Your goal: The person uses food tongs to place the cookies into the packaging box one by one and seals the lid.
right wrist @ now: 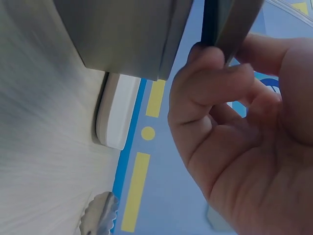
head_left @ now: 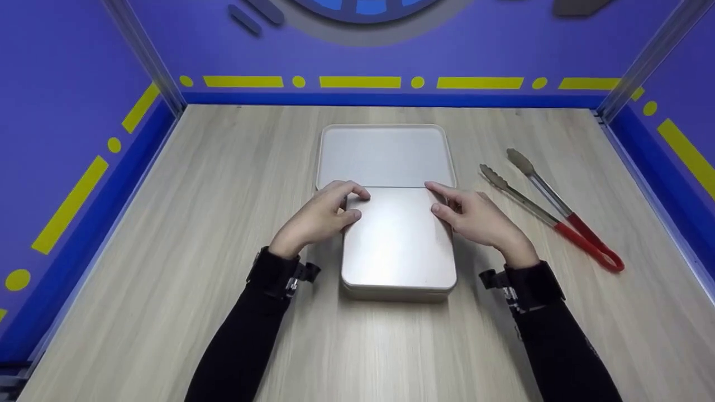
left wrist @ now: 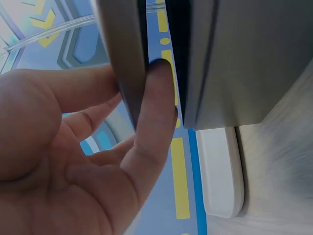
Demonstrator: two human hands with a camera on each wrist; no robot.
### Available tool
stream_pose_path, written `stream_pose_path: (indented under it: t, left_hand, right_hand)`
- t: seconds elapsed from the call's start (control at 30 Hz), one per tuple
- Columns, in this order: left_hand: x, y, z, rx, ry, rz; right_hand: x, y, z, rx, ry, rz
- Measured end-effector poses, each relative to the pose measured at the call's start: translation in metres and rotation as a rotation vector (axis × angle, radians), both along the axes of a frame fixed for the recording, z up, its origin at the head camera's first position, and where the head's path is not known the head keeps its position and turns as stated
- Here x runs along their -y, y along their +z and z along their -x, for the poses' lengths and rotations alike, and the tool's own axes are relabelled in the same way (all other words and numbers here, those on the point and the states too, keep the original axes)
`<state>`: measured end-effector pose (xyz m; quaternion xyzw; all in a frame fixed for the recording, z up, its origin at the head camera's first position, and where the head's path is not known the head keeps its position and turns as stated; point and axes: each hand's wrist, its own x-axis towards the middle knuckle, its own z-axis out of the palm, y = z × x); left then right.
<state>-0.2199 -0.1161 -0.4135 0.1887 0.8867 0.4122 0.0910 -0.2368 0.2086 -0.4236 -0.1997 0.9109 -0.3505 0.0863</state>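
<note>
A silvery metal box (head_left: 397, 295) stands at the middle of the table, its flat rounded lid (head_left: 399, 240) above it. My left hand (head_left: 321, 215) pinches the lid at its far left, thumb on top and a finger beneath the edge. On the far right side my right hand (head_left: 477, 218) holds the lid likewise, its curled fingers under the rim. Both wrist views show a gap between the lid (left wrist: 122, 44) and the box (left wrist: 244, 63), so the lid is raised at the hands' end. The box's inside is hidden.
A shallow white tray (head_left: 385, 153) lies just behind the box, its near part covered by the lid. To the right lie metal tongs with red handles (head_left: 581, 237), arms spread. Blue-purple panels (head_left: 357, 61) enclose the table's back and sides.
</note>
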Motion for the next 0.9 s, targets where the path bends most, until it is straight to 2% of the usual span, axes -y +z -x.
stream_pose_path:
  t: [0.13,0.37,0.67,0.9]
  left_hand:
    - [-0.003,-0.001,-0.001,0.004,0.007,0.013]
    - [-0.006,-0.001,-0.002,0.003,0.013,0.027]
    - [-0.011,0.000,-0.006,0.010,0.047,0.056]
    - [-0.013,-0.005,-0.006,0.005,0.061,0.061]
  right_hand:
    - [0.001,-0.001,0.000,-0.041,0.008,-0.064]
    - [0.001,-0.001,0.000,-0.072,0.028,-0.100]
    - [0.002,-0.004,0.000,-0.068,0.054,-0.118]
    - [0.004,-0.007,-0.001,-0.037,0.056,-0.128]
